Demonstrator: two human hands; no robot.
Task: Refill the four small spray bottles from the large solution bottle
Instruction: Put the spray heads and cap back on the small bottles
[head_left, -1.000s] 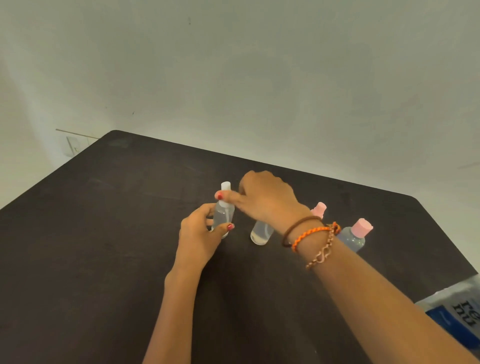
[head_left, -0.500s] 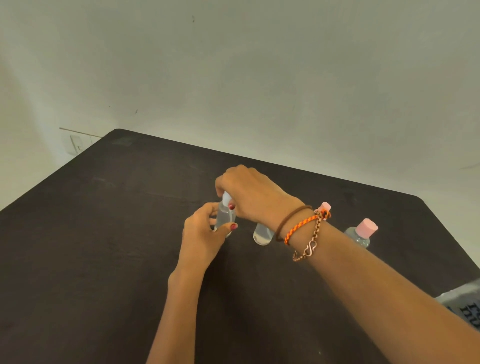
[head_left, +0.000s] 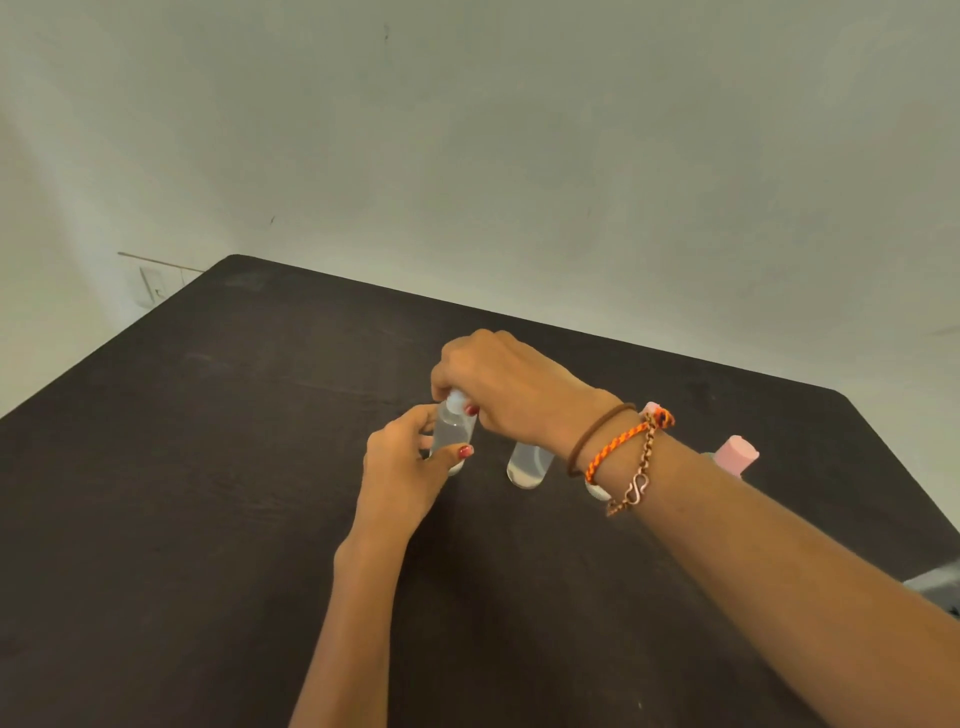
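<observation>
Fingers and thumb of the left hand (head_left: 402, 470) are wrapped round a clear spray bottle (head_left: 453, 434), which is held upright on the dark table (head_left: 208, 467). Its white top (head_left: 457, 400) is gripped from above by the curled right hand (head_left: 506, 387), wrist arched. Just right of that bottle a second clear bottle (head_left: 527, 465) is stood, and farther right a pink-capped bottle (head_left: 735, 453) is seen.

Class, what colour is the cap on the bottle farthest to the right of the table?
Pink. The cap shows in the head view, beyond the right forearm.
</observation>
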